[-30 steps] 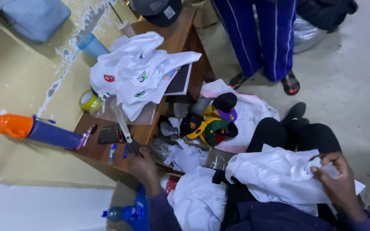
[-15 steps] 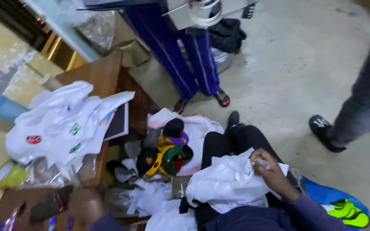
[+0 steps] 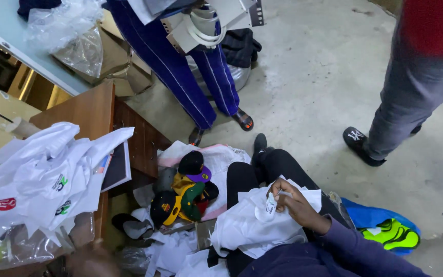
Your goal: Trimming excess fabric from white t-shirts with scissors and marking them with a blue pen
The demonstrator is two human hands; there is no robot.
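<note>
Right hand (image 3: 296,202) pinching white garment (image 3: 255,225) on lap (left hand (image 3: 91,261) blurred, grip unclear).

A crumpled white garment (image 3: 255,225) lies on the lap (1 small label turned up), pinched by fingers (image 3: 278,195).

white garment (image 3: 255,225): soft matt cloth, creased | caps (image 3: 183,195): matt fabric, stitched | worktop (image 3: 85,110): brown wood, smooth, dull sheen | floor (image 3: 324,97): grey concrete, rough, stained | bags (image 3: 73,38): clear plastic, glossy, crinkled | shirt pile (image 3: 42,174): white cloth, matt | shoe (image 3: 393,233): neon, smooth, synthetic-looking
</note>
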